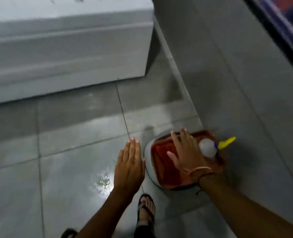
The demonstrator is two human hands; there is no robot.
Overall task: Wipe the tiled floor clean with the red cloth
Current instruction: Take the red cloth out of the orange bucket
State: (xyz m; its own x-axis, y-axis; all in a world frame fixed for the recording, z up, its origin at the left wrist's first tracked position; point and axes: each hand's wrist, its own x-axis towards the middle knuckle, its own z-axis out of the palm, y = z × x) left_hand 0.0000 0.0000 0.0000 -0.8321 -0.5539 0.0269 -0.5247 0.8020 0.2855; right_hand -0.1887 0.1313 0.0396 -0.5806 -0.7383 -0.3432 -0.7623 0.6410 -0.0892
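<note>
Two hands are in view, both w/ fingers spread flat, neither clamped on anything. Left hand (129, 163) hovers palm-down over the tiled floor (70, 138), empty, just beside a wet shiny patch (103, 183). Right hand (186, 152) lies splayed on top of the red cloth (164, 164), which sits bunched in a reddish tub (209, 134) on a pale round base, close to the wall on the right. Can't tell if the palm presses down or just touches.

A spray bottle (208, 148) w/ yellow nozzle lies in the tub too, touching the right hand's outer edge.

Risks, as I judge them: pulling the cloth out could drag the bottle w/ it & tip it onto the floor, since both share the tub. Wet tile + a sandalled foot (146, 209) right next to the patch = slip hazard when weight shifts. Cloth looks heavy/damp, so may drip outside the wipe area.

Labels: none readable; frame is motion-blurred, bottle shows no legible text.
</note>
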